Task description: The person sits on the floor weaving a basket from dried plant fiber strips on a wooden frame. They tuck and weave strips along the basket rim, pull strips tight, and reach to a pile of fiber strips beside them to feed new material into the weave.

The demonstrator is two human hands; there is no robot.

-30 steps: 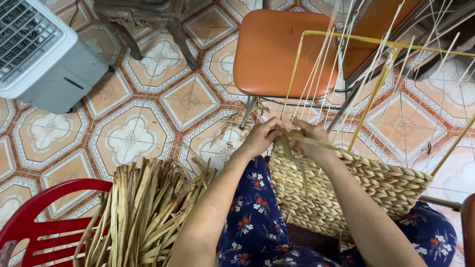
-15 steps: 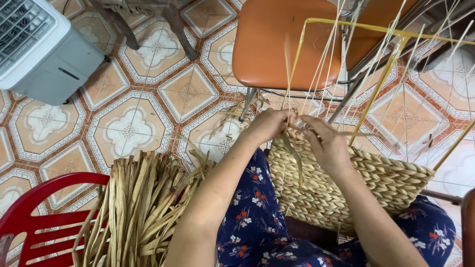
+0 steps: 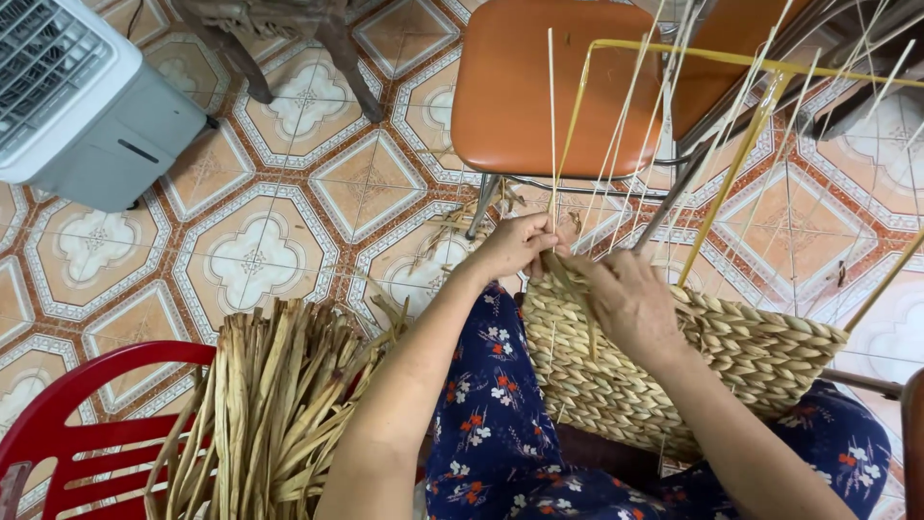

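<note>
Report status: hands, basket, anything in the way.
Left hand and right hand pinch a strand at the woven basket rim. Upright stakes crowd close.

Both hands meet at the near corner of a half-woven basket (image 3: 674, 361) resting on the person's lap. The left hand (image 3: 515, 246) pinches a pale upright strand (image 3: 551, 116) at the rim, fingers closed around it. The right hand (image 3: 630, 303) lies on the braided rim just beside it, fingers curled over the weave. Thin strands rise from the basket along a yellow wire frame (image 3: 731, 164). A bundle of dried reeds (image 3: 279, 404) lies over a red plastic chair (image 3: 67, 433) (left of the lap). Beyond stand an orange chair (image 3: 539, 87) and a grey fan unit (image 3: 87, 106) on the patterned tile floor (image 3: 260, 260).
</note>
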